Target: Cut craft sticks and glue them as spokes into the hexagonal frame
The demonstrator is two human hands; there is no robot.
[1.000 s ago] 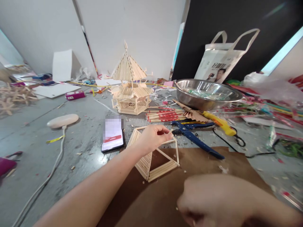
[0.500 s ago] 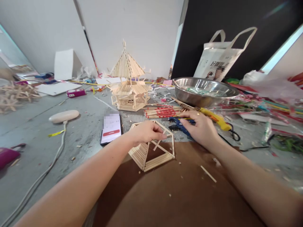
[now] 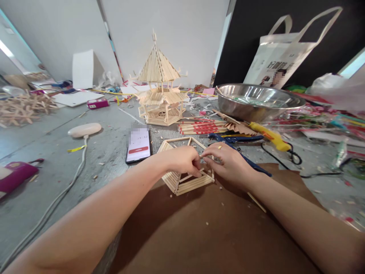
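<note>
A six-sided frame of thin wooden sticks (image 3: 196,184) lies at the near edge of the floor work area, partly on a brown sheet (image 3: 211,236). Sticks fill its left and front panels in rows. Over its middle, my left hand (image 3: 186,160) is closed in a pinch, seemingly on a thin wooden stick mostly hidden by the fingers. My right hand (image 3: 228,161) meets it at the frame's right side, thumb and forefinger drawn together beside the left fingertips. Whatever lies between the right fingers is hidden. Blue-handled pliers (image 3: 258,166) lie behind the right hand.
A stick-built pagoda (image 3: 161,97) stands behind the frame. Red-marked sticks (image 3: 202,127), a yellow glue gun (image 3: 269,136) and a metal basin (image 3: 256,110) are to the right. A phone (image 3: 138,146) and a corded white device (image 3: 84,130) lie left.
My right hand has moved left from beside the pliers to the stick frame, joining my left hand. The camera view has shifted slightly.
</note>
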